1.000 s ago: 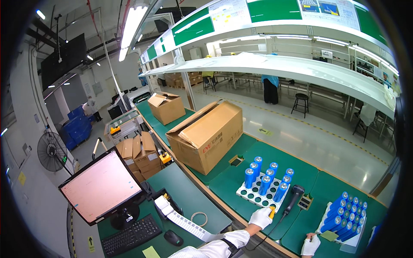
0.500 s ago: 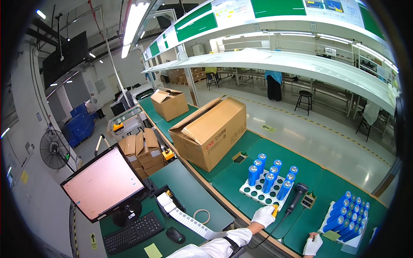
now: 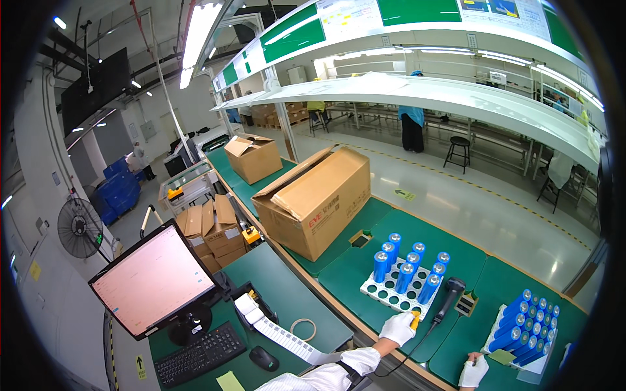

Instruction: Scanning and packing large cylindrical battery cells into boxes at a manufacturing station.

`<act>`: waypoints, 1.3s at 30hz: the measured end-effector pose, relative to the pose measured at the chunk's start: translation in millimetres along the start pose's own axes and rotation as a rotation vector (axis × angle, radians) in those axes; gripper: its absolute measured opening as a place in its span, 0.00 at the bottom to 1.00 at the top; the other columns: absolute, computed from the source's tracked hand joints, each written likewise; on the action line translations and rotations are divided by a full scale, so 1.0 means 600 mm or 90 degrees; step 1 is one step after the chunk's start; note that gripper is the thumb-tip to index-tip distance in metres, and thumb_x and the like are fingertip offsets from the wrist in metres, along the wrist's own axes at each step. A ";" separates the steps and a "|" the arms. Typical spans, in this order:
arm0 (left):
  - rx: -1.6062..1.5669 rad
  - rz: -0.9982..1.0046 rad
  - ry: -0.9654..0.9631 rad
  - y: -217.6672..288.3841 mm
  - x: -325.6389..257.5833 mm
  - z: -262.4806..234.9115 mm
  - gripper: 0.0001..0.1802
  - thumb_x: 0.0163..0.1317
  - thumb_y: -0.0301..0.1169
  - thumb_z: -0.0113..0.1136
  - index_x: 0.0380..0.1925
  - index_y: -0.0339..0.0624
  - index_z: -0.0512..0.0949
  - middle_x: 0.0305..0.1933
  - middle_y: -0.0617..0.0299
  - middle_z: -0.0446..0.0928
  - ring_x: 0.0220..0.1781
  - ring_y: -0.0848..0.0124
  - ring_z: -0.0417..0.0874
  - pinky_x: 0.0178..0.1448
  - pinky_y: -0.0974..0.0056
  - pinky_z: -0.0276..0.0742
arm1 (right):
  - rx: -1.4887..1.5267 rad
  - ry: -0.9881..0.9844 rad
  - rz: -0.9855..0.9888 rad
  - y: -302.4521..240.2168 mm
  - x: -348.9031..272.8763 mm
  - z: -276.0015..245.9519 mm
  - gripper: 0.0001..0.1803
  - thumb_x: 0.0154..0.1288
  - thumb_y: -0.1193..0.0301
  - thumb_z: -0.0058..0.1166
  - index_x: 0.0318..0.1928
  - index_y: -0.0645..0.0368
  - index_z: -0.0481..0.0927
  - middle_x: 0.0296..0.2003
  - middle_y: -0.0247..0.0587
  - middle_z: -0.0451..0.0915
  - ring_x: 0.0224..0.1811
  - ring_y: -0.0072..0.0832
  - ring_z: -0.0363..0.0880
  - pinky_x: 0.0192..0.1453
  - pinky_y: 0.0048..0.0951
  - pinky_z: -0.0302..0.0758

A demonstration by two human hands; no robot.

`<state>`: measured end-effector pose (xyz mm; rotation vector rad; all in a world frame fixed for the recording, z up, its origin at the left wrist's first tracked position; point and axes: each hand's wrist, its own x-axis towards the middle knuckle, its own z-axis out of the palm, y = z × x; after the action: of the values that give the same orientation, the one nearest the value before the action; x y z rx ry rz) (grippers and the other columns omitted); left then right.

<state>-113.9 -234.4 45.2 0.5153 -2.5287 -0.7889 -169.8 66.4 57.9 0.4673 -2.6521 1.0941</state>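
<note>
1. Left hand (image 3: pixel 398 329), white-gloved, fingers curled at the near corner of the white tray (image 3: pixel 377 294), yellow piece (image 3: pixel 415 320) by the fingertips; whether it grips, I can't tell
2. Right hand (image 3: pixel 474 370), gloved too, half-curled near the 2nd tray (image 3: pixel 548 352); I can't tell if it holds anything
3. And here, 9 blue cylinders (image 3: pixel 404 277) stand upright in the white tray, near holes bare
4. Just right of it lies a black scanner (image 3: pixel 446 302)
5. Over right, the 2nd tray is crowded with blue cells (image 3: pixel 515 339)
6. Up and left, a big carton (image 3: pixel 323 208); farther left, a monitor (image 3: pixel 153 280)
</note>
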 end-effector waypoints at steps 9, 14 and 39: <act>-0.001 -0.036 0.005 0.006 0.006 -0.014 0.10 0.55 0.34 0.60 0.37 0.46 0.79 0.35 0.52 0.81 0.36 0.51 0.82 0.42 0.50 0.79 | 0.114 0.084 -0.010 0.087 0.003 0.075 0.06 0.61 0.75 0.55 0.27 0.63 0.78 0.16 0.39 0.72 0.17 0.27 0.70 0.24 0.30 0.66; -0.009 -0.014 0.007 0.011 0.005 -0.009 0.10 0.54 0.33 0.60 0.37 0.44 0.78 0.36 0.52 0.81 0.37 0.51 0.82 0.43 0.50 0.78 | 0.115 0.107 -0.017 0.096 0.000 0.072 0.06 0.61 0.76 0.54 0.27 0.62 0.78 0.16 0.39 0.73 0.17 0.27 0.70 0.24 0.31 0.65; -0.009 0.001 0.009 -0.003 0.004 -0.003 0.11 0.54 0.32 0.59 0.38 0.44 0.78 0.37 0.52 0.81 0.38 0.52 0.82 0.42 0.50 0.79 | -0.059 -0.018 -0.007 -0.005 0.006 0.002 0.07 0.63 0.69 0.52 0.36 0.55 0.83 0.33 0.49 0.82 0.34 0.45 0.80 0.41 0.40 0.75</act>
<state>-114.7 -237.6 46.2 0.5116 -2.5092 -0.7996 -172.2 62.6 60.2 0.4823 -2.7075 0.9641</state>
